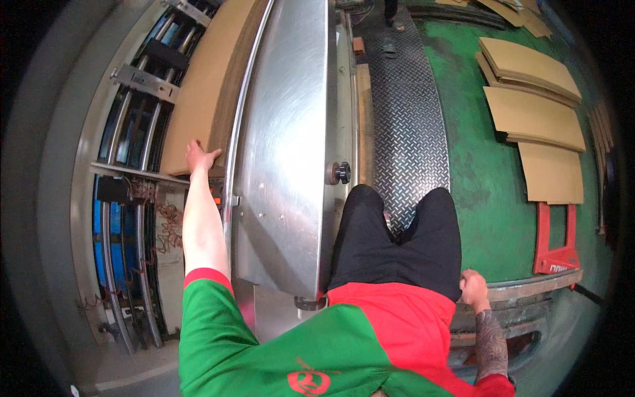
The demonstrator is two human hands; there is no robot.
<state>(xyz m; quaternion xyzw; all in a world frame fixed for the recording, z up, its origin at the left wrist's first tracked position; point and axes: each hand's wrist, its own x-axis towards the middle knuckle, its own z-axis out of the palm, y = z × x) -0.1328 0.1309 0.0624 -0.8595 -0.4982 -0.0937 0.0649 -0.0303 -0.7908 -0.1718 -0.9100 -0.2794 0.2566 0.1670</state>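
Note:
My left hand (200,157) reaches forward and lies on the near end of a stack of brown cardboard sheets (206,86). Its thumb points right, apart from the fingers, and the fingers rest on the top sheet. The sheets sit in a machine bed, left of a sloping metal panel (284,119). Beside my right thigh, my right hand (473,288) is curled into a loose fist. Nothing shows in it, and it is close to the end of a worn bar (529,286).
Metal rods and a clamp block (147,84) line the machine on the left. A black knob (342,173) juts from the panel's right edge. Beyond a tread-plate strip (410,112), cardboard piles (532,109) stand on green floor by a red pallet-jack frame (555,258). Someone's foot (395,26) shows far ahead.

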